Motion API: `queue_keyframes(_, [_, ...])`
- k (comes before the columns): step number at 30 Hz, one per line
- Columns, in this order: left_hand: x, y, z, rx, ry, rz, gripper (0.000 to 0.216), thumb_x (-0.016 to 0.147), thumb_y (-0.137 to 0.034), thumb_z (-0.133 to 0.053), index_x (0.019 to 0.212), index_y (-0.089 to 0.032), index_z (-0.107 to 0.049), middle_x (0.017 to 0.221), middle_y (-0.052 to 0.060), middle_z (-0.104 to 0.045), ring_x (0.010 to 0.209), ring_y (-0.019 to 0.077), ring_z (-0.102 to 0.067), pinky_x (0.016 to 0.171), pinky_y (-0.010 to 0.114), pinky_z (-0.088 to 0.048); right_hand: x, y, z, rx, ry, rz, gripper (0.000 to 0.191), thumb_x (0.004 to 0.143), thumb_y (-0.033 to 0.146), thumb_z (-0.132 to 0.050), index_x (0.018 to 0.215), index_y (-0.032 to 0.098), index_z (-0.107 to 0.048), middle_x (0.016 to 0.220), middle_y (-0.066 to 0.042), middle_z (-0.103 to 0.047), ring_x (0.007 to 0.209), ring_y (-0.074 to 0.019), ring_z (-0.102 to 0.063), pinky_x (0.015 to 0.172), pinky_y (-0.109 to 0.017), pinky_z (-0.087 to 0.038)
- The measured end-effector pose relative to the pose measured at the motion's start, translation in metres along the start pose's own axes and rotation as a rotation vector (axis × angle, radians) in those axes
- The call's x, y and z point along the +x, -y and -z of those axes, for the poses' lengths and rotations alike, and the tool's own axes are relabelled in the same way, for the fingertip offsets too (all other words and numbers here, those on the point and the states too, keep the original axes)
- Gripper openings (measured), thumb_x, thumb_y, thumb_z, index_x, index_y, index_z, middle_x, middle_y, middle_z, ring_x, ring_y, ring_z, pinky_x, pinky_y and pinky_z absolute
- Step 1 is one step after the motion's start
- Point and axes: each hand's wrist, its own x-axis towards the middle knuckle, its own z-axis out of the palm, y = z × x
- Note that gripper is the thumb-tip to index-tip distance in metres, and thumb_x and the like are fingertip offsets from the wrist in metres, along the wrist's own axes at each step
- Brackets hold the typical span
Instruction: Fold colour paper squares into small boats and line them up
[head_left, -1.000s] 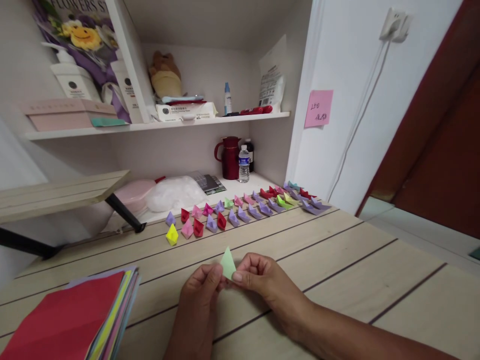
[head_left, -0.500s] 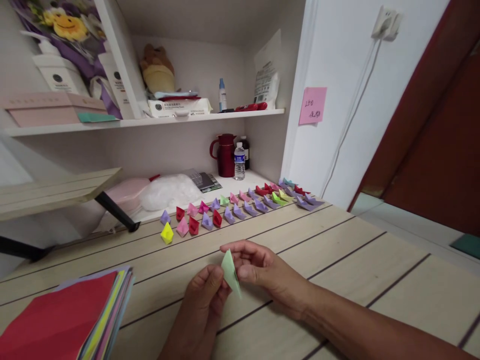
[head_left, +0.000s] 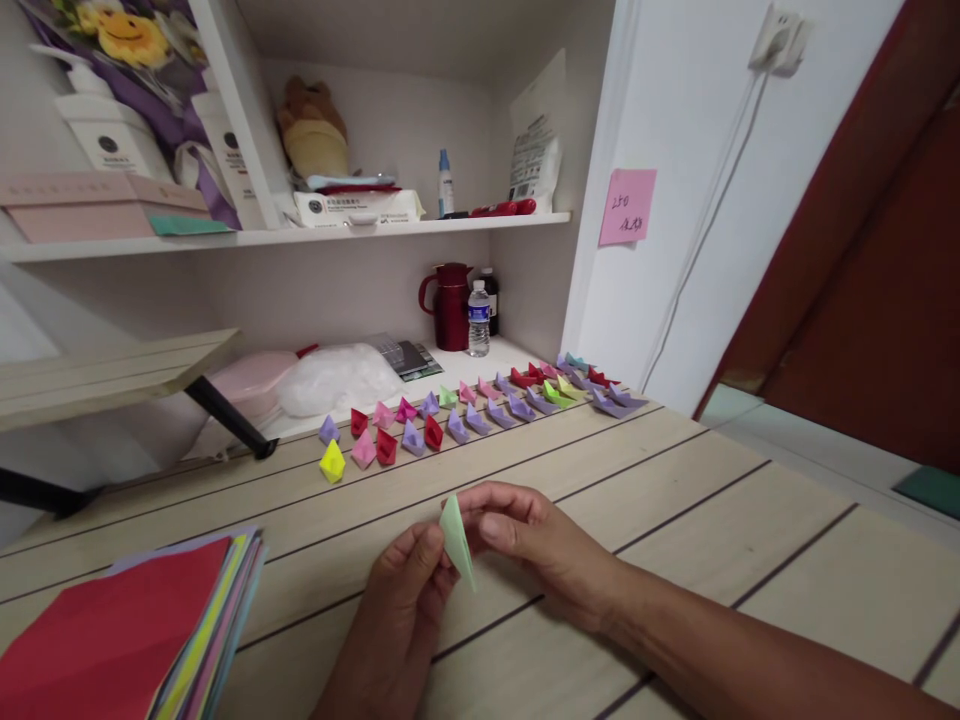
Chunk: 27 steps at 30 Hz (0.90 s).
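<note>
A folded piece of pale green paper (head_left: pixel 457 545) stands nearly upright above the table, its pointed end up and its layers slightly parted along the right edge. My left hand (head_left: pixel 412 585) pinches its left side between thumb and fingers. Close on the right is my right hand (head_left: pixel 529 535), fingers curved behind the paper's upper edge, the thumb held apart from it. Whether those fingertips touch the paper, I cannot tell. Beyond my hands, small folded paper boats stand in rows along the back of the table, among them a yellow boat (head_left: pixel 332 461) and a red boat (head_left: pixel 386 447).
A stack of coloured paper (head_left: pixel 112 630), red on top, lies at the left front. A small raised shelf (head_left: pixel 112 375) on black legs stands behind it. At the back are a clear plastic bag (head_left: pixel 341 380), a dark red jug (head_left: pixel 451 310) and a water bottle (head_left: pixel 478 322).
My right thumb has lifted off the green paper's right edge. The paper has turned slightly in my left hand, showing its layered edge. The whole view has shifted a little.
</note>
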Motion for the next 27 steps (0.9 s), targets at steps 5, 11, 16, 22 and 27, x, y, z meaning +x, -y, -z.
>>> queue_keyframes(5, [-0.0030,-0.0016,-0.0007,0.005,-0.017,0.019,0.026,0.063,-0.032,-0.085,0.065,-0.016,-0.065,0.066,-0.002,-0.059,0.066,0.0084,-0.050,0.071,0.021,-0.046,-0.0003,-0.0026,0.0012,-0.010,0.006,-0.014,0.030,0.069,0.023,-0.085,0.098,0.019,-0.076,0.085,-0.004,-0.074,0.077,-0.0126,-0.066,0.080,-0.027,-0.049])
queue_keyframes(11, [-0.0018,-0.0020,-0.0010,0.026,0.008,0.034,0.026,0.064,-0.033,-0.085,0.064,-0.014,-0.066,0.066,-0.001,-0.058,0.067,0.0088,-0.049,0.071,0.021,-0.046,-0.0002,-0.0032,0.0016,-0.015,-0.002,-0.023,0.030,0.068,0.025,-0.085,0.096,0.020,-0.077,0.086,-0.004,-0.075,0.077,-0.0127,-0.066,0.081,-0.027,-0.049])
queue_keyframes(16, [-0.0022,-0.0036,-0.0001,0.028,0.000,0.029,0.028,0.061,-0.034,-0.086,0.064,-0.015,-0.065,0.064,-0.002,-0.056,0.067,0.0092,-0.049,0.066,0.020,-0.046,-0.0002,-0.0007,0.0002,-0.054,-0.043,-0.034,0.029,0.065,0.029,-0.087,0.090,0.019,-0.078,0.085,-0.005,-0.075,0.078,-0.0140,-0.065,0.082,-0.029,-0.049])
queue_keyframes(22, [-0.0039,-0.0046,-0.0036,0.066,-0.005,0.036,0.026,0.064,-0.035,-0.084,0.069,-0.016,-0.065,0.068,-0.003,-0.057,0.067,0.0088,-0.048,0.067,0.020,-0.044,0.0009,-0.0028,0.0003,-0.080,-0.040,0.002,0.027,0.069,0.032,-0.084,0.091,0.018,-0.076,0.081,-0.002,-0.072,0.075,-0.0142,-0.064,0.078,-0.029,-0.048])
queue_keyframes(27, [0.0056,0.0020,0.0023,0.252,-0.018,-0.131,0.030,0.068,-0.042,-0.079,0.066,-0.018,-0.062,0.061,-0.004,-0.054,0.060,0.0096,-0.045,0.061,0.022,-0.040,0.0017,-0.0080,0.0035,-0.226,-0.027,0.063,0.038,0.069,0.030,-0.083,0.102,0.019,-0.066,0.081,0.002,-0.063,0.067,-0.0095,-0.055,0.065,-0.023,-0.043])
